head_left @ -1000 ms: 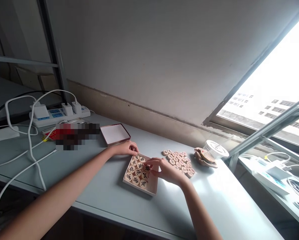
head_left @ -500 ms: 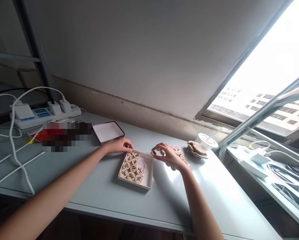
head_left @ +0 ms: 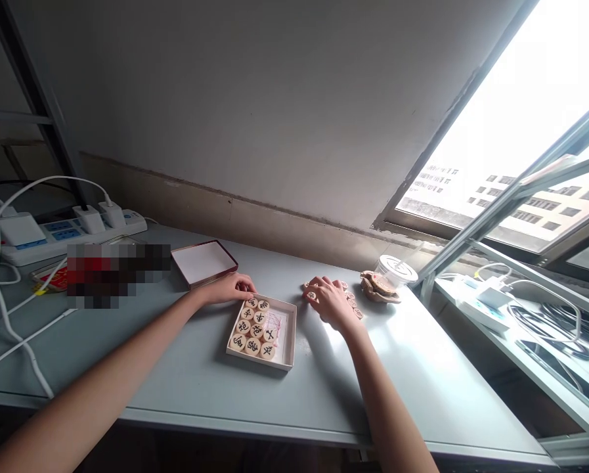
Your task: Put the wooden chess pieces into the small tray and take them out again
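A shallow white box (head_left: 288, 345) lies on the desk, with several round wooden Chinese chess pieces (head_left: 253, 346) in rows at its left, black characters up. A bag or sheet with pink print (head_left: 276, 323) shows on its floor. My left hand (head_left: 232, 287) is closed at the box's far left corner, fingers curled over the rim. To the right of the box, my right hand (head_left: 327, 301) bends down over loose pieces (head_left: 352, 303). Its fingertips are on a black-marked Chinese chess piece (head_left: 312, 295); the palm hides others beneath it.
Behind my left hand lies a box lid (head_left: 204, 259), inside up. A lidded plastic cup (head_left: 395, 271) and a brown crumpled object (head_left: 379, 288) stand at the back right. A power strip (head_left: 67, 235) with white cables sits left; the wall runs behind.
My right hand has moved from beside the box's rim, where it held a piece raised, down onto the loose pieces. The view has shifted slightly right. My left hand stays at the box corner.
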`<state>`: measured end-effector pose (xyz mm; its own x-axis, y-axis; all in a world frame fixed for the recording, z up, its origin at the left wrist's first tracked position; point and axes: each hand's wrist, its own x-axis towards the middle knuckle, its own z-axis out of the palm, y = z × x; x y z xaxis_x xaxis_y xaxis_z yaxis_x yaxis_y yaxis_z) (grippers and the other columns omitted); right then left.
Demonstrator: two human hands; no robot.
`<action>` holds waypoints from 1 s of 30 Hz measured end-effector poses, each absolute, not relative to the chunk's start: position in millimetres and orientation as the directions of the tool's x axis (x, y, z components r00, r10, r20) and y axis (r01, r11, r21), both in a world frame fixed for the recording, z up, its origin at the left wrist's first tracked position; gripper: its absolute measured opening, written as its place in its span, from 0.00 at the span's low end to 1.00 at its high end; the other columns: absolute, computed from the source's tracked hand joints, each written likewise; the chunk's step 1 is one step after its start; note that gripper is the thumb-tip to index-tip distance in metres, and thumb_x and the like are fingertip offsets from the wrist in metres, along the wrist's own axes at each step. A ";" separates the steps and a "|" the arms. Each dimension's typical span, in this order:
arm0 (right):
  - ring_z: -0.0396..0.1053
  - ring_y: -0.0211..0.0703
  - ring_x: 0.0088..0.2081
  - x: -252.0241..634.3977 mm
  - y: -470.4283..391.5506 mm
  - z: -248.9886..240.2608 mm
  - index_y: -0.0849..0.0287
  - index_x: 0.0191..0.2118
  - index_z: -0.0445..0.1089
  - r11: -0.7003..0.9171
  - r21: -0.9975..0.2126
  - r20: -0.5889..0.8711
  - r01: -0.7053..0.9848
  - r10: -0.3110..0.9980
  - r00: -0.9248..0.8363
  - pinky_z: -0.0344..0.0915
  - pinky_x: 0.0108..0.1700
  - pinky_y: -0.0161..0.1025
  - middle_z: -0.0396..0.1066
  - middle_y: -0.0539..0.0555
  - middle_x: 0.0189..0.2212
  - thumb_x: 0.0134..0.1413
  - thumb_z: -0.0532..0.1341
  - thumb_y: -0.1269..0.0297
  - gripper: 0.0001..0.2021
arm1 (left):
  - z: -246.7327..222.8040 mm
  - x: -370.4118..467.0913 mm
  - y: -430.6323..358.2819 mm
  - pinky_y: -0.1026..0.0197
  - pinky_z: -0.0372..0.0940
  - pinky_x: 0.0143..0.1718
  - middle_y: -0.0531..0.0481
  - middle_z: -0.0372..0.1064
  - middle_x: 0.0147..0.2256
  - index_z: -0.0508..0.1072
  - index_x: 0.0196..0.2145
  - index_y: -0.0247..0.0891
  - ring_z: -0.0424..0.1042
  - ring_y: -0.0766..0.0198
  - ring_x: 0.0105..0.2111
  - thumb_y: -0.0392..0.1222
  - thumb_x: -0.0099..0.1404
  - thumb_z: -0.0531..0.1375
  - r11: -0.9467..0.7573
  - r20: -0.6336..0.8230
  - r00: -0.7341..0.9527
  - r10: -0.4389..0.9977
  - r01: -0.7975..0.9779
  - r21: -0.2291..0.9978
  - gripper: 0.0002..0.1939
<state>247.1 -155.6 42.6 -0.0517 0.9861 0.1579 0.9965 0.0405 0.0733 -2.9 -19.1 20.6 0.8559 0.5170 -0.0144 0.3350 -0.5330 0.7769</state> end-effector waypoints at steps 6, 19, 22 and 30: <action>0.58 0.50 0.53 247.1 -154.2 36.3 0.52 0.54 0.63 0.054 0.017 0.272 0.998 0.961 -0.056 0.53 0.50 0.49 0.62 0.57 0.53 0.58 0.55 0.66 0.18 | 17.0 -2.7 -16.6 0.62 0.59 0.35 0.47 0.72 0.35 0.75 0.34 0.36 0.68 0.58 0.36 0.52 0.55 0.57 -0.532 -0.006 0.864 0.504 0.316 0.786 0.17; 0.64 0.43 0.47 233.2 -160.8 53.7 0.51 0.48 0.68 0.274 -0.332 0.183 0.903 0.957 -0.224 0.59 0.50 0.43 0.68 0.52 0.47 0.54 0.61 0.64 0.14 | 20.6 -3.6 -17.1 0.62 0.59 0.38 0.48 0.72 0.36 0.75 0.34 0.37 0.68 0.58 0.37 0.53 0.56 0.57 -0.553 -0.008 0.870 0.492 0.319 0.770 0.17; 0.67 0.38 0.38 206.3 -165.9 59.3 0.51 0.44 0.71 0.397 -0.467 0.011 0.790 0.896 -0.444 0.62 0.41 0.34 0.70 0.50 0.40 0.49 0.64 0.64 0.14 | 19.6 -3.5 -15.9 0.62 0.60 0.38 0.48 0.72 0.36 0.75 0.34 0.37 0.68 0.58 0.36 0.52 0.56 0.56 -0.558 -0.007 0.874 0.486 0.316 0.767 0.17; 0.64 0.43 0.42 210.1 -167.1 59.4 0.52 0.40 0.72 0.374 -0.373 0.010 0.849 0.917 -0.399 0.58 0.47 0.40 0.67 0.51 0.39 0.45 0.67 0.59 0.13 | 14.5 -1.2 -10.9 0.61 0.59 0.37 0.48 0.72 0.36 0.74 0.36 0.37 0.68 0.57 0.37 0.53 0.56 0.56 -0.546 -0.035 0.875 0.483 0.333 0.769 0.18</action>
